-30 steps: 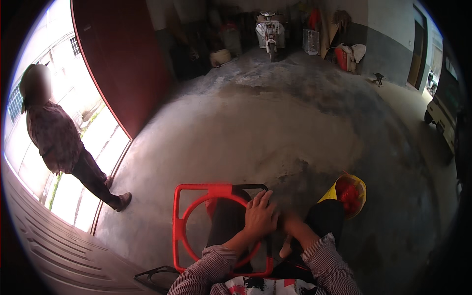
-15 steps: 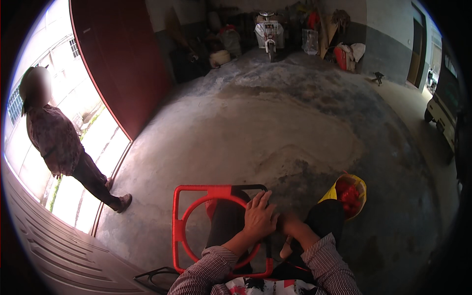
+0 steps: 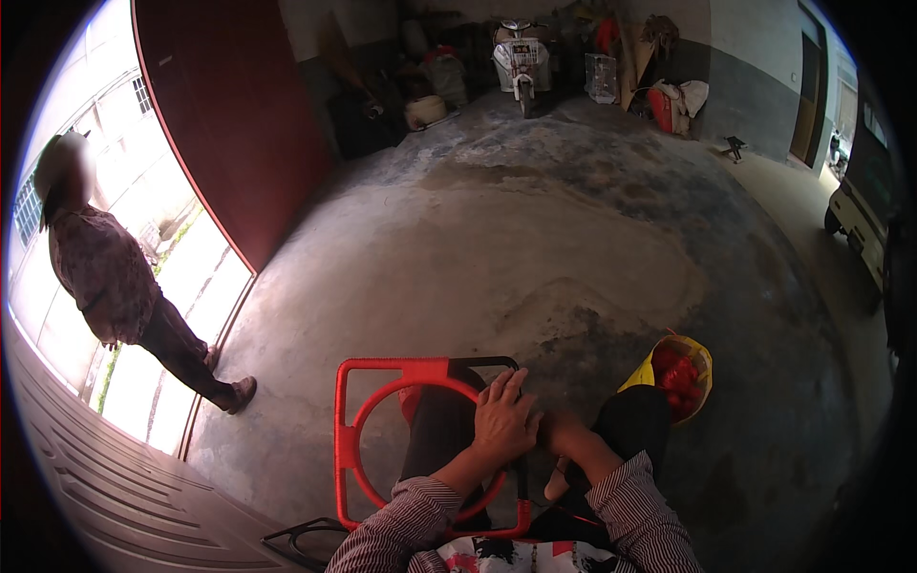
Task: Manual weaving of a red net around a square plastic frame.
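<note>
**Head view: hands on a red frame in the lap**

The red frame point(image 3: 382, 420), a square with a ring inside it, lies across the person's knees. It looks stiff and light, probably plastic or coated wire, easiest to grip by its outer bars. The left hand point(image 3: 504, 420) rests flat on its black right edge, fingers spread. The right hand point(image 3: 565, 437) sits just beside it, low between the knees; I cannot tell whether it grips anything. A yellow bag point(image 3: 680, 374) of red pieces stands by the right knee. Another person point(image 3: 124, 296) stands well apart at the bright doorway; a scooter point(image 3: 521, 57) and clutter line the far wall.
</note>
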{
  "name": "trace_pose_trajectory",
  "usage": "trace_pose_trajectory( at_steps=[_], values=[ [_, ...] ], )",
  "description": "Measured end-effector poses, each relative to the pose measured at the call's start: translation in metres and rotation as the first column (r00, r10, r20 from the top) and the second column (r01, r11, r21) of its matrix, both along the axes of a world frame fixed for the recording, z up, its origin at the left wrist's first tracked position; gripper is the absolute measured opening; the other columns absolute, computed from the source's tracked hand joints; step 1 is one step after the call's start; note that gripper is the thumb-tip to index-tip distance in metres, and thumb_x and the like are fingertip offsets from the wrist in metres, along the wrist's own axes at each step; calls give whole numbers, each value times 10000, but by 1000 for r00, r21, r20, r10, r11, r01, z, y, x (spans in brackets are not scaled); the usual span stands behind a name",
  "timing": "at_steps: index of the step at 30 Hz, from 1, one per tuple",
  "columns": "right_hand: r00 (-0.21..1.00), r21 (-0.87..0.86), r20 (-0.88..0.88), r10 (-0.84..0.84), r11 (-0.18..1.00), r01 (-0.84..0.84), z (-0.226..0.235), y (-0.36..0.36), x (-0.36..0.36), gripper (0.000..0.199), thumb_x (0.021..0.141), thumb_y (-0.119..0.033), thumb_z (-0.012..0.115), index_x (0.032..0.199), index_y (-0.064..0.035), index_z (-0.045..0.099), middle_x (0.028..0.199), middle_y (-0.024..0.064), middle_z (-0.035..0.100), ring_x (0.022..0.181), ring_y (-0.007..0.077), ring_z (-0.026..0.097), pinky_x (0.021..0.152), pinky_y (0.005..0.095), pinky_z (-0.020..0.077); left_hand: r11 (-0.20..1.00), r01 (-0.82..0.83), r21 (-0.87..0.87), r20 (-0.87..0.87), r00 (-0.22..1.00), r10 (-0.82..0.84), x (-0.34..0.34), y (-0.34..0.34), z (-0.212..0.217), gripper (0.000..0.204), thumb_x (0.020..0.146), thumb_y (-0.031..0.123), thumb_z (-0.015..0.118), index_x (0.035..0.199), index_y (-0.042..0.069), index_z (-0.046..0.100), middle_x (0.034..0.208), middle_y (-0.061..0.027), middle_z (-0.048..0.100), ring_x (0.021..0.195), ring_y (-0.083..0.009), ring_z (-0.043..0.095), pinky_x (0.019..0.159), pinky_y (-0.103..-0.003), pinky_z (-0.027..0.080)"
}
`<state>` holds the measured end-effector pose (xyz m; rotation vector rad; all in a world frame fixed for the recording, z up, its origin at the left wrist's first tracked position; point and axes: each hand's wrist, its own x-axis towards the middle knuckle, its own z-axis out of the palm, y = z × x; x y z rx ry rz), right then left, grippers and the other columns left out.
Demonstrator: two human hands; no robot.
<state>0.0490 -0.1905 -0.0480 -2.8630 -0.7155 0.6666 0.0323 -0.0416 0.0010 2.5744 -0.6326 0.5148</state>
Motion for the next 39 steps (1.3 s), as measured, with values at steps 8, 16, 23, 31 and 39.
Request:
trace_pose_trajectory(
  at_steps=[8, 16, 23, 31, 39],
  values=[
    [997, -29, 36, 67, 997, -66, -4, -2, -2, 256, 868, -176, 518, 1020, -65, 692, 1053, 144, 684, 978, 289, 667, 844, 421, 515, 1000, 7, 4, 19, 1000, -7, 2, -1, 2, 285, 705, 206, 709, 951, 76, 651, 1360, -129, 467, 1278, -323, 413, 973, -462, 377],
    [999, -51, 0, 50, 997, -50, -2, 1, 0, 265, 872, -171, 504, 1022, -62, 695, 1076, 149, 679, 987, 293, 664, 849, 428, 511, 1000, 13, -4, 12, 1000, -13, 1, 2, 2, 290, 704, 204, 709, 959, 77, 653, 1361, -130, 468, 1278, -327, 415, 975, -461, 376],
    [1000, -54, -14, 27, 998, -27, 8, 4, 0, 263, 875, -178, 505, 1015, -68, 698, 1060, 137, 685, 984, 286, 666, 842, 422, 513, 1000, 10, -9, -12, 1000, -10, -1, 3, 2, 298, 706, 204, 709, 971, 76, 659, 1367, -122, 464, 1284, -325, 408, 981, -462, 373],
    [999, -53, -28, 25, 998, -26, 6, 3, -2, 255, 877, -187, 509, 1012, -79, 697, 1046, 130, 689, 982, 278, 668, 842, 415, 513, 1000, -2, 3, 5, 1000, 2, -2, 3, 4, 275, 722, 221, 718, 962, 95, 677, 1350, -116, 480, 1284, -324, 410, 976, -470, 379],
    [996, -87, -78, 32, 995, -39, 23, 9, -3, 264, 876, -187, 506, 1028, -72, 689, 1064, 133, 685, 989, 284, 665, 848, 429, 512, 1000, -8, -5, 11, 1000, 8, -4, 7, 5, 270, 721, 228, 723, 954, 99, 681, 1348, -116, 483, 1280, -323, 414, 978, -469, 378]
  ],
)
